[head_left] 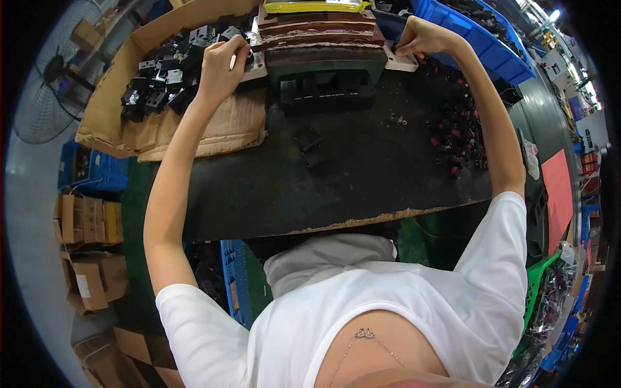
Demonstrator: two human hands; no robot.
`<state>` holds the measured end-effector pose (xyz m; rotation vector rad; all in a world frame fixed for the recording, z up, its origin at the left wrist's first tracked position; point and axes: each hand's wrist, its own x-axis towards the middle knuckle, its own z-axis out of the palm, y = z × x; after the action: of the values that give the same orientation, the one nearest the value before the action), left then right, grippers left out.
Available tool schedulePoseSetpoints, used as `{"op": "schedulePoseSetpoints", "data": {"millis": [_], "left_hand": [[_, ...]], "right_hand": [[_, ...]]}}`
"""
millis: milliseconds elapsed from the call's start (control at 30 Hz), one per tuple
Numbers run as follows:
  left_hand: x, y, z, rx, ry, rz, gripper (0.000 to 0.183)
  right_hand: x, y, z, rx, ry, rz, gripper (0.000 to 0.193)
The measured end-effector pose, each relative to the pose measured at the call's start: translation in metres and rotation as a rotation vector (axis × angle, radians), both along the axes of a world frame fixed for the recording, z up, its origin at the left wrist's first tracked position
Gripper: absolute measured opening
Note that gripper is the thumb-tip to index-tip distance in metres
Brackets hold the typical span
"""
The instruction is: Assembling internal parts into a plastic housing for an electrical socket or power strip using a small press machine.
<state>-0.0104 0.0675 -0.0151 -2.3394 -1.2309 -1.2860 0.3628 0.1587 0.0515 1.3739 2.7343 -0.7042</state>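
Observation:
My left hand [223, 70] is curled closed at the far left of the machine, beside a cream block [257, 68]; its fingertips are mostly hidden. My right hand [424, 39] is also closed, its fingers bent down over the cream block [401, 63] on the other side. What either hand grips cannot be made out. Between them stands the machine [317, 57], with stacked brown layers above a dark green base. A long black plastic housing [328, 92] with openings sits at its front. Two small black plastic parts [310, 145] lie on the dark table [259, 200] nearer me.
A cardboard box [103, 107] at the left holds many black plastic parts, with a cardboard flap [226, 126] beside it. Small red and black pieces [458, 132] are heaped at the right. A blue crate [475, 39] stands behind them. Small loose bits [396, 119] lie mid-table.

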Motion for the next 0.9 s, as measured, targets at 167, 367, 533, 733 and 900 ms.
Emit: {"op": "schedulePoseSetpoints", "data": {"millis": [167,367,533,733,900], "left_hand": [[-0.003,0.009,0.008,-0.09,-0.086,0.042,0.011],[0.018,0.046,0.039,0.003,-0.091,0.053,0.033],[0.044,0.072,0.053,-0.097,0.079,-0.512,0.072],[0.059,0.079,0.086,-0.65,0.17,-0.128,0.076],[0.058,0.071,0.075,-0.474,-0.129,-0.146,0.069]], "right_hand": [[0.001,0.0,0.001,-0.04,0.019,0.016,0.018],[-0.008,-0.007,0.006,0.014,0.001,0.052,0.018],[-0.008,-0.007,0.006,0.031,0.004,0.073,0.018],[-0.006,-0.005,0.004,0.042,-0.007,0.069,0.018],[-0.002,-0.012,-0.004,0.091,0.09,0.11,0.019]]}}
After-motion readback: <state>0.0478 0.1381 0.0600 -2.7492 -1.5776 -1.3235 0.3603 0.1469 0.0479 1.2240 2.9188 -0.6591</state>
